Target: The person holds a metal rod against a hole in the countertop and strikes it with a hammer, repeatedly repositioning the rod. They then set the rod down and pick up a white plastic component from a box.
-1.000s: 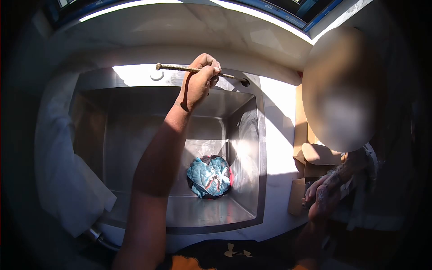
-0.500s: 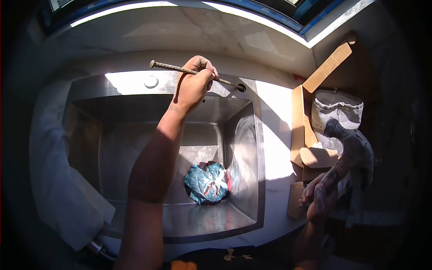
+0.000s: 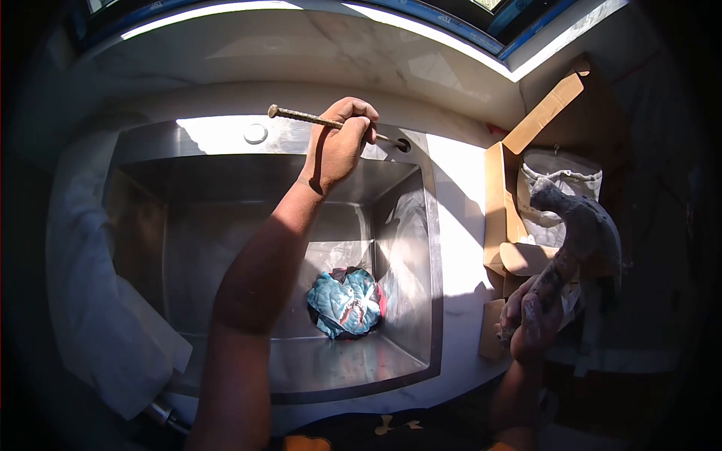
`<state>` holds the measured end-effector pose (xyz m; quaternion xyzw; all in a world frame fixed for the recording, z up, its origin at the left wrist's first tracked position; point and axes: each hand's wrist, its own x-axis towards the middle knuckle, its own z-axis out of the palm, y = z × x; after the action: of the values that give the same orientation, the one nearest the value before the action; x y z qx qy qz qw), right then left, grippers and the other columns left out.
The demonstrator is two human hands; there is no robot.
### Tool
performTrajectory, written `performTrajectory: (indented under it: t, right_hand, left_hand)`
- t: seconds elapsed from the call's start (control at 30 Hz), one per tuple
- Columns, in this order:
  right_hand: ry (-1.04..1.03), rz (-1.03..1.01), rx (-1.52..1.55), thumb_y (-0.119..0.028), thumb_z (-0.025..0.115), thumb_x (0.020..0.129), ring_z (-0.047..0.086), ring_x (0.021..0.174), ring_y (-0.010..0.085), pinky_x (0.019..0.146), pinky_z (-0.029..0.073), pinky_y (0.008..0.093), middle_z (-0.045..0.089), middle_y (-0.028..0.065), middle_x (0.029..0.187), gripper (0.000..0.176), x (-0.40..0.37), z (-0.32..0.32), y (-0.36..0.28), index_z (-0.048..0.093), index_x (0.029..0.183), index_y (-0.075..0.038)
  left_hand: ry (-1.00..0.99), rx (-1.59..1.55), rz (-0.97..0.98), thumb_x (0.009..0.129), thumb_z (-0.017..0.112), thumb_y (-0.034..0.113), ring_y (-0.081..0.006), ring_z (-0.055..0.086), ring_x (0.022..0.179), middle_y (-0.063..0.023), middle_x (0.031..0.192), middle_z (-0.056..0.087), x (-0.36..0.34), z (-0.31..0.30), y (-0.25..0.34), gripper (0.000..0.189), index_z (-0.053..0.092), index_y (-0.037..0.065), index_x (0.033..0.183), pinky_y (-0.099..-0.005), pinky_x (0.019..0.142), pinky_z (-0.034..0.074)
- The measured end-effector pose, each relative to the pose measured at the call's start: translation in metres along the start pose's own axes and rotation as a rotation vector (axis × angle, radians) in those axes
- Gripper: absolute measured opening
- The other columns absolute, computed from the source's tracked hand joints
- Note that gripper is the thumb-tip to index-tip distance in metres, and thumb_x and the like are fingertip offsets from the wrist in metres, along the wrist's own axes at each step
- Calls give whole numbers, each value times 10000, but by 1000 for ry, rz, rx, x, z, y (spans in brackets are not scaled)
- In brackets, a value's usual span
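Since half a second ago the long rusty-brown metal rod (image 3: 301,117) has slid a little to the right along the back rim of the square stainless steel sink (image 3: 432,248). The grey wrapped curved piece (image 3: 583,225) has risen higher off the sink's right side.

Nearest, right of the sink's front corner, the right hand (image 3: 530,319) is closed around the lower stem of that curved piece, holding it upright above the open brown cardboard box (image 3: 500,195) on the white surface (image 3: 462,180). It looks top-heavy, and its wrapping may slide on what is under it, so a full-fist grip low on the stem suits it.

Inside the sink, at its front right, lies a crumpled blue and red cloth (image 3: 346,303), soft and loose. A white sheet (image 3: 98,301) drapes over the sink's left side.

Farthest, over the sink's back rim, the left hand (image 3: 338,146) has its fingers curled and pinching the rod towards its right end. The rod's tip sits at a small round hole (image 3: 404,144) in the rim's back right corner, and its headed end sticks out to the left. The rod looks stiff, slim and fairly light, and its rough surface should grip well. Held this near the tip, the long free end can swing, so a hold closer to the middle would steady it.
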<state>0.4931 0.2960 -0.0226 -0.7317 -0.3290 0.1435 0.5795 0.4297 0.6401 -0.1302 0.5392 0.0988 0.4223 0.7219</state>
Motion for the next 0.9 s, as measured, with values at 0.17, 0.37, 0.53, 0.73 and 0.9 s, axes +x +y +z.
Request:
performTrajectory:
  t: [0.17,0.37,0.53,0.73,0.9]
  right_hand:
    - [-67,-31,-22,-260,567,916,409,401,94,391,376,225,482,38,576,274,7,11,-9,477,987,-11]
    - [-190,-135,-128,-46,536,881,514,555,89,525,402,212,545,68,725,279,25,15,-26,483,1132,64]
    - [-232,-242,-367,-78,580,867,530,586,120,550,418,249,560,81,784,249,38,23,-47,518,1079,37]
    - [-280,-212,-484,-126,610,858,543,624,168,577,436,317,559,82,766,235,49,41,-66,521,1033,3]
    - [-406,-323,-501,-138,534,934,444,502,54,481,344,219,485,-4,622,267,59,42,-62,480,1135,28]
  left_hand:
    - [81,-16,66,818,436,4,-81,467,621,-18,690,521,-13,9,-4,134,569,-13,822,-233,571,391]
    - [130,28,140,813,431,-3,-70,437,605,-19,681,510,-14,21,-8,134,563,-16,823,-218,547,354]
    - [180,14,179,814,425,5,-77,434,602,-22,666,504,-15,23,-7,136,559,-19,808,-226,553,361]
    - [235,39,179,824,441,24,-83,454,604,-15,680,507,-19,23,-14,128,568,7,819,-237,558,387]
    - [283,55,210,826,444,25,-92,472,634,-24,699,525,-26,27,-16,127,569,7,813,-247,579,399]
